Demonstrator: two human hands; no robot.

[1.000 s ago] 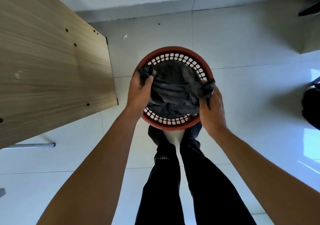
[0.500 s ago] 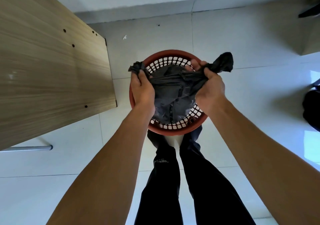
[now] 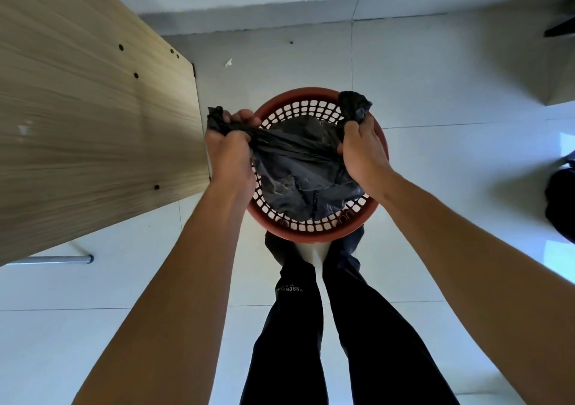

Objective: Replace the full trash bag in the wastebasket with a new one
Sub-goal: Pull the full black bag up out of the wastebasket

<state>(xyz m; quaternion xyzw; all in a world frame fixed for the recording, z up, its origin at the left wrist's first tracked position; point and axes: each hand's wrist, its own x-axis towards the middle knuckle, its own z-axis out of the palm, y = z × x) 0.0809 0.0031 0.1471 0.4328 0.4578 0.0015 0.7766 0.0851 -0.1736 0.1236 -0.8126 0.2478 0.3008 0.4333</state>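
A round red-brown wastebasket (image 3: 314, 233) with a perforated wall stands on the tiled floor right in front of my feet. A black trash bag (image 3: 298, 171) sits inside it, its top drawn up above the rim. My left hand (image 3: 230, 152) is shut on the bag's left edge, and a bunched end sticks out past my knuckles. My right hand (image 3: 362, 152) grips the bag's right edge, with a crumpled end poking up above my fingers. The plastic is stretched taut between both hands. What the bag holds is hidden.
A wooden tabletop (image 3: 81, 124) fills the left side, its corner close to the basket, with a metal leg (image 3: 53, 259) below it. A dark object (image 3: 560, 199) lies at the right edge. A small white scrap (image 3: 228, 62) lies on the floor beyond the basket.
Both hands have gathered the bag's edges off the rim and pulled them up and apart. The right hand moved from the basket's far rim to its right side; the bag is now stretched tight.
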